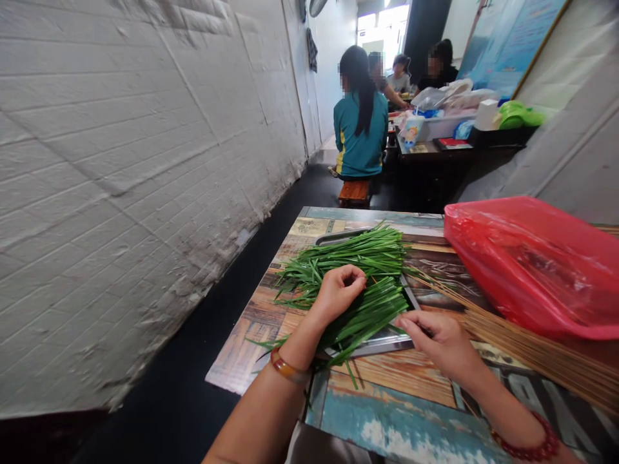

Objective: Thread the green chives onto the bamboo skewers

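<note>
Long green garlic chives (360,254) lie in bunches across a metal tray (411,293), their leaf ends spilling over its left side. My left hand (341,293) is over the middle of the chives, thumb and fingers pinched together; what is between them is too small to tell. At the tray's right edge, my right hand (438,338) is also closed in a pinch, its fingertips by the cut ends of the nearer bunch. Whatever that pinch holds is hidden. Thin bamboo skewers (525,345) lie to the right, their tips reaching the tray.
A red plastic-covered container (532,264) stands on the right of the wood-patterned table (261,328). A white brick-patterned wall (145,180) runs along the left. Ahead, a person in teal (360,138) sits on a stool, with other people near a cluttered table (430,148).
</note>
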`<state>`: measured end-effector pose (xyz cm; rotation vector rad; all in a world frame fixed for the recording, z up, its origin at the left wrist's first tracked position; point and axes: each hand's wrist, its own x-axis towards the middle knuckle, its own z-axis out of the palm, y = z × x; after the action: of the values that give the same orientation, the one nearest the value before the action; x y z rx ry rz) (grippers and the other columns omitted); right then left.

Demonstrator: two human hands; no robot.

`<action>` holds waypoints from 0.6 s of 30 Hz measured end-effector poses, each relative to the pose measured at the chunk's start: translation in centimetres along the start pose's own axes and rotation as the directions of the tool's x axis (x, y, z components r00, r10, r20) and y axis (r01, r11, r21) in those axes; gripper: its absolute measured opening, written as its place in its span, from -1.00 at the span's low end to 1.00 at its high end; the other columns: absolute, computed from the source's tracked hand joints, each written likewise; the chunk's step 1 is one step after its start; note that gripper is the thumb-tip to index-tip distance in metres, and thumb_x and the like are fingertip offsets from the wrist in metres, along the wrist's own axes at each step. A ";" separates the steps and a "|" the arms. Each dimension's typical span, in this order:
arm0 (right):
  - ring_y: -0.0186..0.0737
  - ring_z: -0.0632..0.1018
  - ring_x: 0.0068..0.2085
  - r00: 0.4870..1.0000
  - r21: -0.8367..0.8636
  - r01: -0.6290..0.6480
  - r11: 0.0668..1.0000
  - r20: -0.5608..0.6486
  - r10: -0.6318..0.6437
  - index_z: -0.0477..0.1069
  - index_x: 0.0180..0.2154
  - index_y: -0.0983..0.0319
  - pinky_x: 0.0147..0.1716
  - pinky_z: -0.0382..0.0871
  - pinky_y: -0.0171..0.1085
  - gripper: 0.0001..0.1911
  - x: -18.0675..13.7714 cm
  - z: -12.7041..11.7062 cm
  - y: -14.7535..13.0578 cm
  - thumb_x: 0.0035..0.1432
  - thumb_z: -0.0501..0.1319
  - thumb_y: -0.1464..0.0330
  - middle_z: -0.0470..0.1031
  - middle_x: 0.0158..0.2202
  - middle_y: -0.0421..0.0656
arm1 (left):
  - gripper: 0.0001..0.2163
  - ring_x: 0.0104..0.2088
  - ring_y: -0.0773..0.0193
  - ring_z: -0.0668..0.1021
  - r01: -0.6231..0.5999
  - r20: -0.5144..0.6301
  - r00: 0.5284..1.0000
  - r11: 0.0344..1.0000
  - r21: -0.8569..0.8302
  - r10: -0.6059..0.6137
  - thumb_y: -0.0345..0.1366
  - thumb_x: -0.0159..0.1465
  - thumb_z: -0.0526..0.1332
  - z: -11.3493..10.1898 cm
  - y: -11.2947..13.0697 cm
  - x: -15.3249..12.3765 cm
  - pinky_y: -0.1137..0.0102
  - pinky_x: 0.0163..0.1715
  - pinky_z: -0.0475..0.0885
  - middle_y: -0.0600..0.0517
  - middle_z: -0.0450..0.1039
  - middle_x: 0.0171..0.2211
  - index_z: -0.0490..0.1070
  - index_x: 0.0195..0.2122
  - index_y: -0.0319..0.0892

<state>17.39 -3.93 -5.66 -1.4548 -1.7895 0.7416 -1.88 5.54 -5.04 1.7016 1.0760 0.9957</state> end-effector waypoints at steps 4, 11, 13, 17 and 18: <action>-0.28 0.51 -0.49 1.000 0.023 -0.007 1.000 0.016 0.007 0.54 -0.40 0.26 -0.50 0.32 -0.37 -0.68 0.0 0.1 0.1 0.17 0.06 0.28 0.52 -0.55 -0.19 | -0.90 -0.53 0.43 0.37 0.013 -0.014 1.000 1.000 -0.018 -0.013 -0.35 0.09 0.16 0.1 0.2 0.0 0.54 -0.51 0.24 0.09 0.37 -0.56 0.40 -0.50 -0.25; -0.25 0.54 -0.44 0.999 0.024 -0.022 0.999 0.046 0.021 0.54 -0.39 0.26 -0.45 0.35 -0.34 -0.68 0.1 0.1 0.3 0.18 0.05 0.29 0.57 -0.47 -0.15 | -0.91 -0.55 0.43 0.37 0.004 -0.043 0.999 1.000 0.016 -0.003 -0.35 0.07 0.19 0.2 0.9 -0.1 0.54 -0.53 0.24 0.09 0.38 -0.57 0.43 -0.51 -0.25; -0.23 0.55 -0.41 0.999 0.019 -0.023 1.000 0.042 0.022 0.54 -0.39 0.25 -0.44 0.36 -0.32 -0.68 0.1 0.1 0.3 0.18 0.05 0.29 0.59 -0.44 -0.15 | -0.91 -0.55 0.43 0.37 -0.010 -0.061 0.998 0.999 0.053 0.013 -0.36 0.07 0.19 0.2 0.9 -0.2 0.54 -0.53 0.25 0.09 0.39 -0.58 0.45 -0.50 -0.25; -0.22 0.55 -0.42 0.999 0.027 -0.011 1.000 0.033 0.011 0.54 -0.38 0.24 -0.44 0.38 -0.32 -0.69 0.0 0.1 0.3 0.17 0.06 0.29 0.60 -0.44 -0.15 | -0.91 -0.56 0.42 0.38 -0.023 -0.094 0.995 0.994 0.104 0.033 -0.36 0.08 0.18 0.3 0.8 -0.3 0.54 -0.54 0.25 0.08 0.41 -0.58 0.46 -0.49 -0.24; -0.22 0.56 -0.41 0.999 0.033 -0.014 0.999 0.031 0.013 0.54 -0.38 0.24 -0.43 0.39 -0.32 -0.70 -0.1 0.1 0.3 0.17 0.06 0.30 0.60 -0.44 -0.15 | -0.90 -0.56 0.42 0.39 -0.023 -0.098 0.995 0.994 0.110 0.034 -0.36 0.08 0.18 0.3 0.8 -0.3 0.54 -0.54 0.25 0.08 0.42 -0.58 0.46 -0.49 -0.25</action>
<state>17.48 -3.93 -6.02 -1.4418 -1.7841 0.8010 -1.47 5.00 -4.45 1.7748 1.1930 1.0659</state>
